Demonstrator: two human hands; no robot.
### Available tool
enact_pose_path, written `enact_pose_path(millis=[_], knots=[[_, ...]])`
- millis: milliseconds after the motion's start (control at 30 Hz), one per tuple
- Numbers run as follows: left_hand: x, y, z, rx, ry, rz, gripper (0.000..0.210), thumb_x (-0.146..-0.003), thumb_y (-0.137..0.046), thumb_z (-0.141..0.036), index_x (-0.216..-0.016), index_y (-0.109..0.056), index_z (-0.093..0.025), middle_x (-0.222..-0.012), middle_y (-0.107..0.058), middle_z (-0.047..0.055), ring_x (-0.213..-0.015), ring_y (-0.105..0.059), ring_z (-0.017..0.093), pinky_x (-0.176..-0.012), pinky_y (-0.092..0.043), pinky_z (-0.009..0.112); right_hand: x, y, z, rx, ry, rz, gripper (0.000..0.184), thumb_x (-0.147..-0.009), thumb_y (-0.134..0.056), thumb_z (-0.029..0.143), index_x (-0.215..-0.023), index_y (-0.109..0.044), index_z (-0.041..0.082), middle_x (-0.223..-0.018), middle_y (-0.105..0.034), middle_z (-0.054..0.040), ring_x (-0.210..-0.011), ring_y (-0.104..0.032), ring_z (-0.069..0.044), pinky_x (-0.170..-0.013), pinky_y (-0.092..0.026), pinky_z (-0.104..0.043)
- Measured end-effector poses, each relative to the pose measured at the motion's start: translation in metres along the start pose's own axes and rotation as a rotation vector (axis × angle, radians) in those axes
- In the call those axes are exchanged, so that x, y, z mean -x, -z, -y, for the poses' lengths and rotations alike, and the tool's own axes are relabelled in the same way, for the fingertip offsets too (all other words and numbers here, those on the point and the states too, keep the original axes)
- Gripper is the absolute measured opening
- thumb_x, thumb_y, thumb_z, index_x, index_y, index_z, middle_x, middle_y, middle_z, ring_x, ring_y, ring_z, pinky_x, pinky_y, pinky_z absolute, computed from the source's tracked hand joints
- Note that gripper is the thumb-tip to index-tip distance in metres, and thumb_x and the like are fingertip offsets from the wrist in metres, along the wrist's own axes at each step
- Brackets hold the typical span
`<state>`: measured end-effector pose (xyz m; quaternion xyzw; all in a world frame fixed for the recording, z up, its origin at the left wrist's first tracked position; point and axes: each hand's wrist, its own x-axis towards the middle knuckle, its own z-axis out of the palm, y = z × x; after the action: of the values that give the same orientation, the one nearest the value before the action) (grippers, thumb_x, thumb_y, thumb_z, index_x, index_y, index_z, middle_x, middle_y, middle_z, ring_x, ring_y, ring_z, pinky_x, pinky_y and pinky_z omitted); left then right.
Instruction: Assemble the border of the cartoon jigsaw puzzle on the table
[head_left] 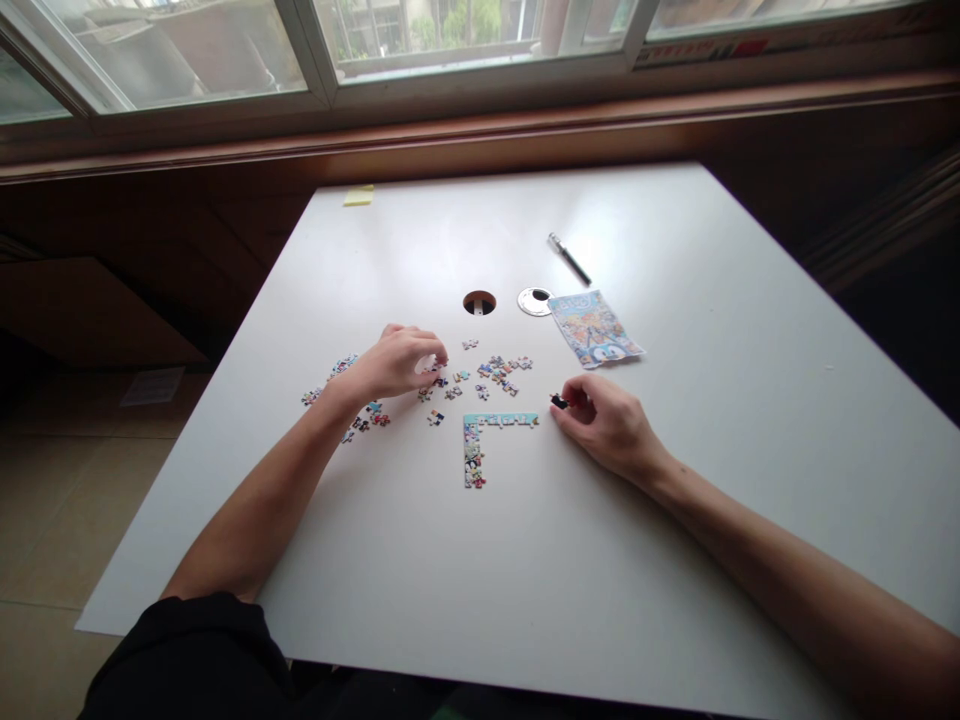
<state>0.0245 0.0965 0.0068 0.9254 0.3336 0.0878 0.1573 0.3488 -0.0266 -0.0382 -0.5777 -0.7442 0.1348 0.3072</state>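
Observation:
My right hand (609, 425) pinches a dark jigsaw piece (559, 401) between thumb and fingertips, just right of the joined puzzle. That joined puzzle strip (472, 450) forms a corner, with a light-blue top row and a colourful left column. Over the scattered pieces, my left hand (397, 362) is curled with thumb and fingertips close together. Small pieces show at its fingertips, but whether one is gripped is unclear. Loose jigsaw pieces (495, 370) lie between the hands, and another heap of pieces (367, 418) is partly hidden by my left wrist.
A creased picture sheet (596, 328) lies beyond my right hand, beside a round metal cover (535, 301) and a pen (570, 259). The white table (480, 580) has a cable hole (479, 303). A yellow sticky note (358, 195) is at the far edge, below the windows.

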Motion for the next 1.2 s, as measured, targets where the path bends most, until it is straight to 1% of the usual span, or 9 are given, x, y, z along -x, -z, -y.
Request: enact_pose_path(millis=[533, 833, 1200], knots=[[-0.0005, -0.0007, 0.0004, -0.001, -0.006, -0.001, 0.009, -0.087, -0.056, -0.028, -0.091, -0.064, -0.026, -0.106, -0.073, -0.001, -0.100, -0.063, 0.019, -0.099, -0.028, 0.039, -0.0007, 0.0022, 0.0030, 0.004, 0.011, -0.011, 0.013, -0.083, -0.064, 0.026, -0.083, -0.052, 0.022, -0.073, -0.059, -0.0012, -0.064, -0.056, -0.017, -0.060, -0.044, -0.030], [-0.0008, -0.0011, 0.0014, -0.002, -0.005, -0.002, 0.011, -0.088, -0.056, -0.030, -0.092, -0.065, -0.027, -0.106, -0.073, 0.000, -0.100, -0.063, 0.020, -0.099, -0.029, 0.039, 0.0010, -0.0007, -0.0011, 0.001, 0.004, -0.005, 0.012, -0.083, -0.065, 0.028, -0.084, -0.054, 0.022, -0.074, -0.060, -0.0016, -0.065, -0.056, -0.017, -0.061, -0.044, -0.030], [-0.0009, -0.0004, -0.0006, 0.003, -0.003, -0.004, 0.009, -0.087, -0.056, -0.028, -0.091, -0.064, -0.026, -0.105, -0.073, -0.001, -0.100, -0.063, 0.019, -0.100, -0.028, 0.039, 0.0004, 0.0006, 0.0006, 0.000, 0.003, -0.001, 0.013, -0.083, -0.065, 0.027, -0.084, -0.053, 0.022, -0.075, -0.059, -0.0014, -0.065, -0.056, -0.017, -0.062, -0.045, -0.030]])
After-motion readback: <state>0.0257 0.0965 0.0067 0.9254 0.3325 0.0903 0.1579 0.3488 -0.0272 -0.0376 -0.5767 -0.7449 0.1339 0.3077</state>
